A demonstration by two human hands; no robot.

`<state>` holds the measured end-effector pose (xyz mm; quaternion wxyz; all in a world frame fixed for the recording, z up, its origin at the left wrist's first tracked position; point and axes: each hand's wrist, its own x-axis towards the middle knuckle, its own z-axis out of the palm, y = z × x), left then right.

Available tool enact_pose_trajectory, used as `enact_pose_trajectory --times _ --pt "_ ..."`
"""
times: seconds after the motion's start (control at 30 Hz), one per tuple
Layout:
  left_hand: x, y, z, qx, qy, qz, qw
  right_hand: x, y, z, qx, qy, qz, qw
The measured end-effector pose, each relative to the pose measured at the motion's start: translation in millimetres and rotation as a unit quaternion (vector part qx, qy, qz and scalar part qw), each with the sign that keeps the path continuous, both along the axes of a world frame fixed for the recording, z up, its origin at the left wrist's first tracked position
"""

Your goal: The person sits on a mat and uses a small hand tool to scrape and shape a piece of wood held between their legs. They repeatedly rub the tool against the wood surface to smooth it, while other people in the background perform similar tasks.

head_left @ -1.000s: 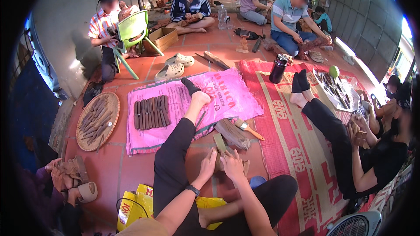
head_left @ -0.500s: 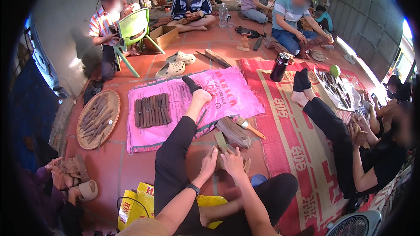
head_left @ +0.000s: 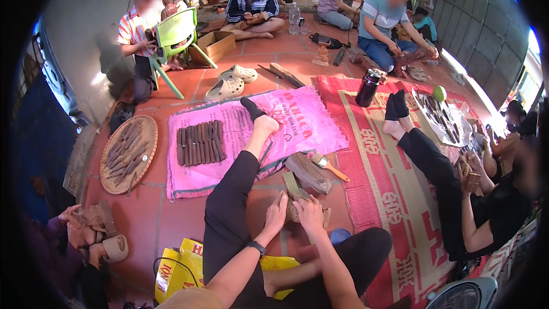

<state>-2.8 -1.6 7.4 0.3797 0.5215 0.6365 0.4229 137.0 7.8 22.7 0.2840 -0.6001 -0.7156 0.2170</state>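
Where the floor's left side meets the wall, a round tray (head_left: pixel 152 154) holds scattered dark sticks (head_left: pixel 126 151). Right of it, more sticks (head_left: pixel 200 143) lie side by side in a row on a pink sack (head_left: pixel 311 131), whose middle is crossed by the person's outstretched leg (head_left: pixel 231 189). The left hand (head_left: pixel 276 213), a watch (head_left: pixel 257 246) on its wrist, has its fingers together against the brown wood (head_left: pixel 292 214); I cannot tell how firmly they grip. That wood sits between the two hands, low over the lap, with a greenish strip (head_left: pixel 290 182) jutting out ahead. The right hand (head_left: pixel 309 213) has its fingers bent and clamped on the wood. Just beyond lie a plastic bag (head_left: pixel 309 173) and a brush (head_left: pixel 334 170), then a red mat (head_left: pixel 366 183) bearing a dark flask (head_left: pixel 368 88).
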Motion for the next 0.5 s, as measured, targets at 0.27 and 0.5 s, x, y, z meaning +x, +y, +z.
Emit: enact_pose_trajectory --times 0.27,0.5 --pt "0.8 -4.7 1.6 0.001 -0.005 0.010 1.000 1.0 -24.2 23.8 -0.005 -0.060 0.013 0.998" --pt "1.6 -0.2 7.6 -0.011 -0.013 0.010 1.000 -1.3 0.2 -4.3 -0.024 -0.064 0.017 0.998"
